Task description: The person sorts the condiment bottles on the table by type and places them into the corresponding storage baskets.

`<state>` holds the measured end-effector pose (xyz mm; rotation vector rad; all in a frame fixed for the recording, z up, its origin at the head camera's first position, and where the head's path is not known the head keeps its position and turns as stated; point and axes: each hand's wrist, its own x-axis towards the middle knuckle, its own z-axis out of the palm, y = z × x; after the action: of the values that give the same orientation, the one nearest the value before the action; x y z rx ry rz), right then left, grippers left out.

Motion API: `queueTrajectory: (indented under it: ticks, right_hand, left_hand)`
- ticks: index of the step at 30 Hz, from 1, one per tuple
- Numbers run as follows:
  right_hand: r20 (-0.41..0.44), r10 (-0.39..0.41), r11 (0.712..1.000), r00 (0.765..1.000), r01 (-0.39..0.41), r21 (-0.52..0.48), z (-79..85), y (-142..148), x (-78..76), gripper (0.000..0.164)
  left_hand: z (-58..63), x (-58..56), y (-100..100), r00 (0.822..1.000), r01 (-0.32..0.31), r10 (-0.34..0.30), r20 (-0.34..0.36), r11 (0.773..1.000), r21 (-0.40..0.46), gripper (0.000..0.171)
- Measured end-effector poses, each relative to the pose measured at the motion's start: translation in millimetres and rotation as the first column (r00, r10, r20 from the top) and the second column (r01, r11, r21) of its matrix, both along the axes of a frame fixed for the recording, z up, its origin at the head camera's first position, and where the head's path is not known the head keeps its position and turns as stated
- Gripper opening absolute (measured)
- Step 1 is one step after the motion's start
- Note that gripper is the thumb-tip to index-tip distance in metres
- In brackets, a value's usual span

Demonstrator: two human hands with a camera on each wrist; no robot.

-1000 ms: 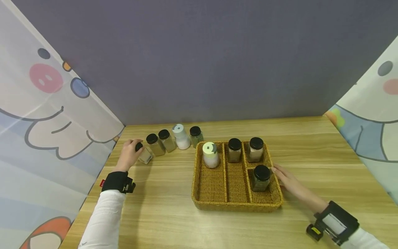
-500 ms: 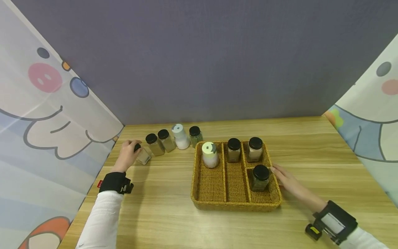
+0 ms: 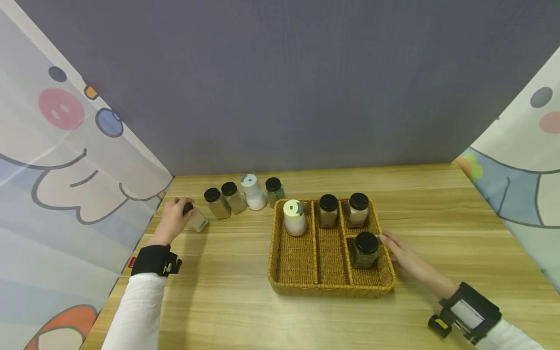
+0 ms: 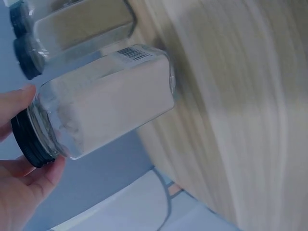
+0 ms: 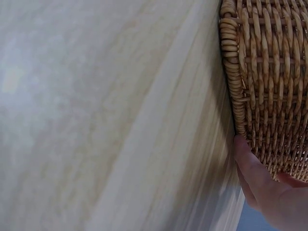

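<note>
My left hand (image 3: 172, 218) pinches a square glass spice jar (image 4: 106, 103) by its black lid (image 4: 31, 139), thumb and fingers on either side. The jar holds a pale powder and has a barcode label; its base is close over the table at the left. My right hand (image 3: 404, 253) rests against the right side of a woven basket (image 3: 332, 290), its fingers extended along the wicker wall in the right wrist view. Inside the basket stand a white shaker with a pale yellow-green lid (image 3: 295, 218) and three black-lidded jars, one a dark jar (image 3: 365, 255) nearest my right hand.
Right of the held jar, a row stands along the back of the table (image 3: 227, 301): two black-lidded jars of brownish powder (image 3: 220, 208), a white shaker (image 3: 255, 194) and a green-tinted jar (image 3: 274, 193) by the basket's back left corner. A grey wall (image 3: 306, 87) rises behind.
My left hand has shifted a little to the left with the jar, widening the gap to the neighbouring jar. My right hand stays at the basket's side.
</note>
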<state>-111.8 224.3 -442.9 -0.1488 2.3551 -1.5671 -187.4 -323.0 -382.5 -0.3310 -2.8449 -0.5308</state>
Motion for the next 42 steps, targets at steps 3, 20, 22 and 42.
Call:
queueTrajectory:
  ticks: [3,20,22,42]
  right_hand:
    - [-0.010,0.004,1.000,1.000,-0.004,0.012,0.3,0,0.7,0.062]
    - [0.004,-0.003,1.000,1.000,0.003,0.015,-0.2,-1,0.2,0.063]
    - [-0.003,-0.004,1.000,1.000,0.004,0.014,-0.2,-1,0.5,0.063]
    - [-0.019,-0.004,0.999,1.000,0.005,0.044,0.8,-1,2.2,0.063]
  left_hand:
    - [5.7,1.0,3,1.000,0.001,-0.001,-0.003,1.000,-0.002,0.029]
    - [50.0,10.6,29,0.985,0.147,-0.153,-0.077,0.986,-0.083,0.027]
    - [54.4,10.9,33,0.980,0.165,-0.175,-0.095,0.981,-0.102,0.027]
    - [79.8,14.5,76,0.970,0.231,-0.237,-0.049,0.967,-0.110,0.026]
